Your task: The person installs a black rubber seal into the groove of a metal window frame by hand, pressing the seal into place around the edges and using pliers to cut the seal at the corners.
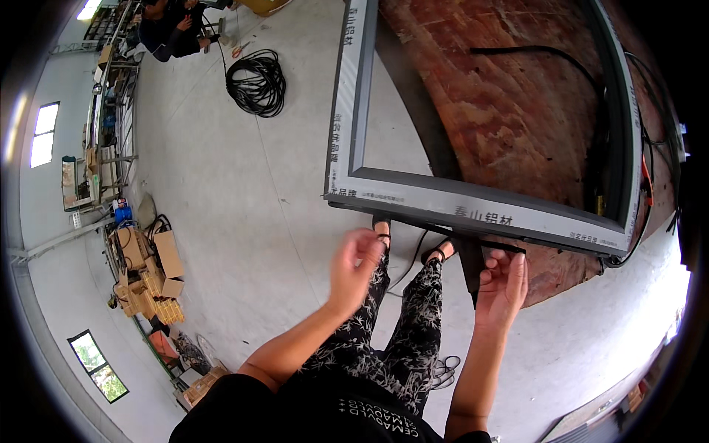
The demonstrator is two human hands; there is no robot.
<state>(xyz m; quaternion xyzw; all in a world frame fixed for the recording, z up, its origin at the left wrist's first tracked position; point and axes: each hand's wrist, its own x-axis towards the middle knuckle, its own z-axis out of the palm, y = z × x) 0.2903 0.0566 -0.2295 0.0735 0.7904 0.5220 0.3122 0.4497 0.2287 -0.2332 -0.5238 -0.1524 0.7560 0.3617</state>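
Observation:
A rectangular metal window frame [413, 190] with printed white protective film lies in front of me, its near left corner jutting past the table. Along the underside of its near side runs a thin black strip [502, 245], perhaps a rubber seal. My right hand [502, 292] is just below that side, thumb and fingers closed at the strip's right end. Left of it, my left hand [354, 273] hovers below the near left corner, apart from the frame. Its fingers are curled towards the thumb; what they hold, if anything, does not show.
The frame rests over a worn reddish-brown wooden tabletop [502, 125]. A black cord [543, 50] crosses it, and cables hang at its right edge. A coil of black hose [255, 83] lies on the floor near a crouching person [173, 29]. Cardboard boxes [168, 253] line the left wall.

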